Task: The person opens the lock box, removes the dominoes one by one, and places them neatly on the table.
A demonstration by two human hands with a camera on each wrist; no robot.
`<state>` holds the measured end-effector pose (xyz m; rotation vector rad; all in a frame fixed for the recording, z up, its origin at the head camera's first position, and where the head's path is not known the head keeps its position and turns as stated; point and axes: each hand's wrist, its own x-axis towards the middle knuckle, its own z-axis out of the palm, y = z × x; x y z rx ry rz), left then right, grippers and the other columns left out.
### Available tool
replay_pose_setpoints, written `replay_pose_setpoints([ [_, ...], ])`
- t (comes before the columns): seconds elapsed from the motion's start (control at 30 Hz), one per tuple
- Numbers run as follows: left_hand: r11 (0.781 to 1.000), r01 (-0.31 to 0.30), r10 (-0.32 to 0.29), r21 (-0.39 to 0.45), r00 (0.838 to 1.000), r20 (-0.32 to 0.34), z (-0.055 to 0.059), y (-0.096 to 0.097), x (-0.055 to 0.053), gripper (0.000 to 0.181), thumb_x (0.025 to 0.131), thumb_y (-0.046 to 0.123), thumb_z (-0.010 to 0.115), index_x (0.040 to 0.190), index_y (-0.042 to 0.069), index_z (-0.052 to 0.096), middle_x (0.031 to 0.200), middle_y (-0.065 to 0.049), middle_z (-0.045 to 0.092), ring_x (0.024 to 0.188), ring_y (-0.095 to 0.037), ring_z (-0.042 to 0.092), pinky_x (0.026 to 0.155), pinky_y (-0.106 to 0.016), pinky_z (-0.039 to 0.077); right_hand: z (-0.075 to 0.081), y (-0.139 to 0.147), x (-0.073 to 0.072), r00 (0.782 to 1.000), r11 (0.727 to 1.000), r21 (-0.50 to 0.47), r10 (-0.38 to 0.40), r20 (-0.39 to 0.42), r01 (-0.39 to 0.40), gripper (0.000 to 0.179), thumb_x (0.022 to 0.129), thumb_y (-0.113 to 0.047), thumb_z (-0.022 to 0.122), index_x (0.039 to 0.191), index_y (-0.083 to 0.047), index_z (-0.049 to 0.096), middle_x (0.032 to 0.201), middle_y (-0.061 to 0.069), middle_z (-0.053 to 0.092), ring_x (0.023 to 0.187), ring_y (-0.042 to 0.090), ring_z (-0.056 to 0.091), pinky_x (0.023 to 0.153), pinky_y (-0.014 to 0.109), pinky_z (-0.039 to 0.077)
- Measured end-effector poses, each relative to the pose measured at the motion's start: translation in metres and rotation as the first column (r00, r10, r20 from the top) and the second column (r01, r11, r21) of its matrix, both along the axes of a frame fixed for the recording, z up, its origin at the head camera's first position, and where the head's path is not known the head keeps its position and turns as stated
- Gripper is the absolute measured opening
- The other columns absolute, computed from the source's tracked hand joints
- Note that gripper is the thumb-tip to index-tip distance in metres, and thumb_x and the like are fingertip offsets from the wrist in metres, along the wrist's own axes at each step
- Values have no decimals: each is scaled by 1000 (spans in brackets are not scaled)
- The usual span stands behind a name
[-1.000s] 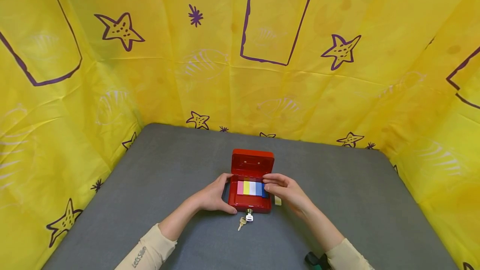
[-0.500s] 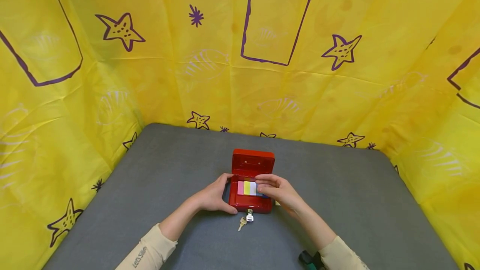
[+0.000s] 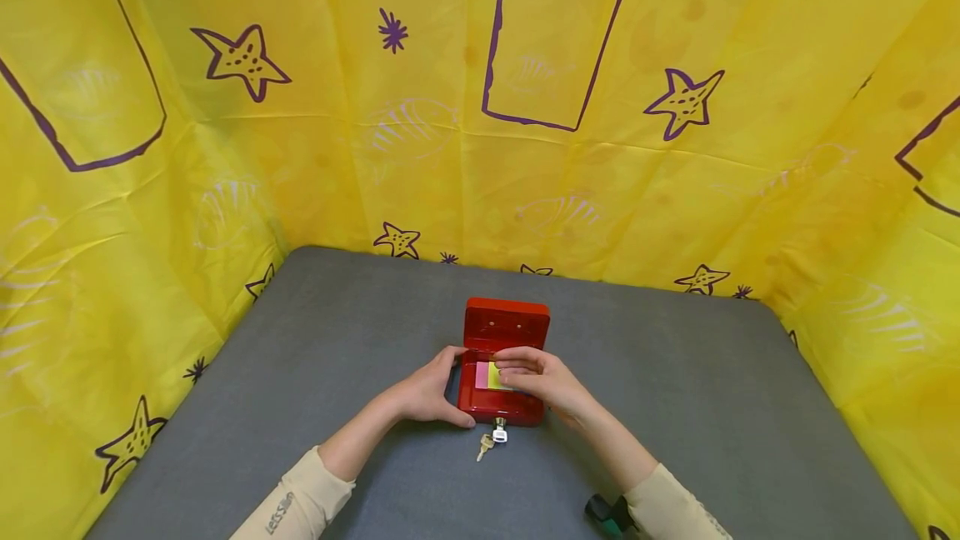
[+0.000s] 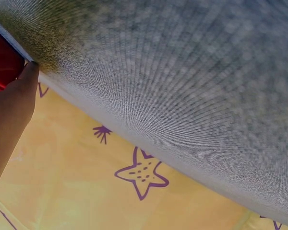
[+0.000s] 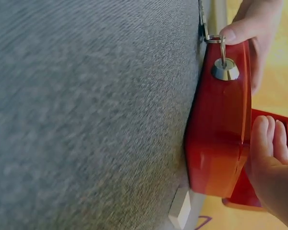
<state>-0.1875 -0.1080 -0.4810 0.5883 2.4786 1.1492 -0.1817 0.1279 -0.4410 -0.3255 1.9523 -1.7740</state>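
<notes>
At lower centre, the red box (image 3: 525, 417) is gripped by the left hand (image 3: 432, 390); inside, coloured notes (image 3: 483, 375) are partly covered by the outstretched right hand (image 3: 546, 380), apparently for smoothing; steady bracing is needed next.

Yellow cloth backdrop (image 3: 337, 182) with purple-outlined starfish (image 3: 242, 62) behind grey tabletop (image 3: 352, 315).

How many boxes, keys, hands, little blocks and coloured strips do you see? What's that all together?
Red cash box: 1
Silver key and brass-coloured key: 2
Left hand and right hand: 2
Small pale block: 1
Pink strip and yellow strip: 2 plainly showing; the right hand may hide more
Total: 8 in sight
</notes>
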Motion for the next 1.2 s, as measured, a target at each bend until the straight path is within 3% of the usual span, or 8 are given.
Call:
replay_pose_setpoints([
  [0.13, 1000, 2, -2, -6, 1000, -3, 0, -1, 0, 97, 64, 36, 82, 138, 9, 24, 131, -7, 38, 116, -21, 40, 95, -43, 38, 11, -7, 5, 1000, 1000, 21, 17, -24, -16, 46, 86, -14, 63, 126, 5, 49, 125, 26, 51, 103, 22, 59, 88, 35, 46],
  [0.3, 1000, 5, -5, -9, 1000, -11, 0, 0, 0, 97, 64, 37, 81, 138, 9, 24, 132, -7, 38, 116, -21, 40, 95, -43, 38, 11, -11, 5, 999, 999, 51, 18, -41, -15, 45, 86, -17, 64, 124, 3, 52, 123, 25, 53, 102, 23, 58, 88, 37, 47],
  [0.67, 1000, 5, -5, -23, 1000, -18, -1, -1, -1, 97, 63, 38, 82, 137, 11, 25, 130, -6, 39, 115, -22, 41, 94, -44, 40, -24, -12, -10, 993, 995, 99, 26, -115, -14, 40, 85, -15, 65, 122, -2, 55, 119, 19, 57, 101, 25, 57, 84, 31, 49],
  [1.0, 1000, -3, 3, -18, 1000, -11, -1, -1, -1, 97, 63, 37, 82, 137, 11, 25, 130, -7, 39, 114, -22, 41, 92, -44, 41, -28, -15, -11, 959, 962, 273, 86, -270, -9, 38, 82, -22, 68, 117, -9, 60, 110, 7, 62, 97, 22, 56, 81, 35, 48],
  [1.2, 1000, -2, 2, -11, 1000, 1, 0, -1, 0, 96, 65, 36, 81, 138, 10, 24, 130, -7, 38, 114, -21, 41, 92, -42, 42, -29, -18, -12, 926, 931, 365, 137, -353, 2, 36, 82, -24, 69, 115, -12, 61, 108, 3, 63, 96, 20, 59, 82, 37, 48],
])
